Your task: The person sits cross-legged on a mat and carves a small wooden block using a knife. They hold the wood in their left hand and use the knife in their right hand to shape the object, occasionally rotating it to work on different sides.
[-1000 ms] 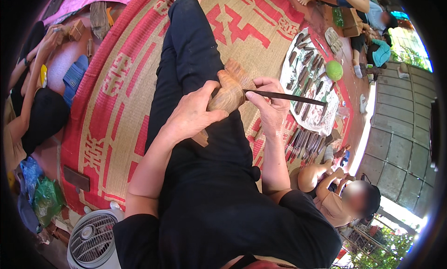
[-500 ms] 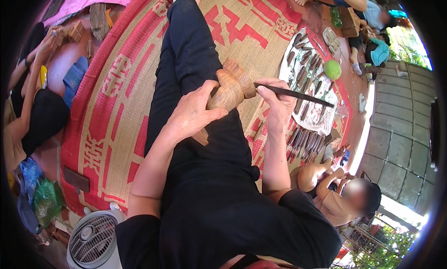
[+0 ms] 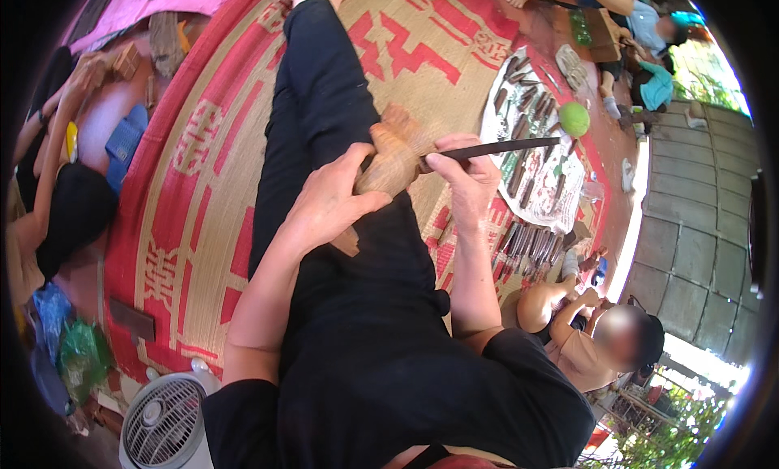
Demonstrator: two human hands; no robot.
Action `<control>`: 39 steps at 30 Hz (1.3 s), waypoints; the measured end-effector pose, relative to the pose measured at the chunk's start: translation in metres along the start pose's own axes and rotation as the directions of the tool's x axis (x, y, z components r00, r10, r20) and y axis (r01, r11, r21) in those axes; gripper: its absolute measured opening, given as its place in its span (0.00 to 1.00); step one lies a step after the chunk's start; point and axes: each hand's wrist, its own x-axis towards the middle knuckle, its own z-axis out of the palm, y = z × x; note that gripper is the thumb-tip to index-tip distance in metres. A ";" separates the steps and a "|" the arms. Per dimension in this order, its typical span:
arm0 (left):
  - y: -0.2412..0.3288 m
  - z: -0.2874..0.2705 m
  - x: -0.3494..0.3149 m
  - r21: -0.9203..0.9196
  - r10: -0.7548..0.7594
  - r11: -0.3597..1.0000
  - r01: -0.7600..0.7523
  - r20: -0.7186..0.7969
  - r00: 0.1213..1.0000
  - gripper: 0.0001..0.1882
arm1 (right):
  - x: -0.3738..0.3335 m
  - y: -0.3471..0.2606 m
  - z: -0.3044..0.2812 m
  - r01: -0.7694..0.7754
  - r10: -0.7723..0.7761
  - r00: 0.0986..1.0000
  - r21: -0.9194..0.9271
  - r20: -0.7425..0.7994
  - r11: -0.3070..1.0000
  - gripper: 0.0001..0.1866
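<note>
My left hand (image 3: 326, 195) is wrapped round a carved piece of light brown wood (image 3: 393, 167) with rounded, grained forms, held above my crossed legs in dark trousers. Its lower end sticks out below my palm. In my right hand (image 3: 469, 185) is a long, dark, flat file (image 3: 507, 147), pinched between thumb and fingers. The file's inner end meets the right side of the wood, while its free end points out to the right. Exactly where the tip touches is hard to make out.
A red and straw-coloured mat (image 3: 203, 250) lies beneath me. To the right, several hand tools rest on a pale cloth (image 3: 560, 213) beside a green round fruit (image 3: 574, 120). A fan (image 3: 165, 423) stands at the lower left. Other people sit on both sides.
The file's free end has swung away from me and to the left. My right hand has shifted slightly left with it, while my left hand still grips the wood.
</note>
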 end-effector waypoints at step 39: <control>0.007 0.003 -0.001 0.009 -0.021 1.000 0.021 -0.012 1.000 0.31 | 0.015 -0.011 0.000 0.036 -0.037 0.999 -0.019 -0.032 0.999 0.04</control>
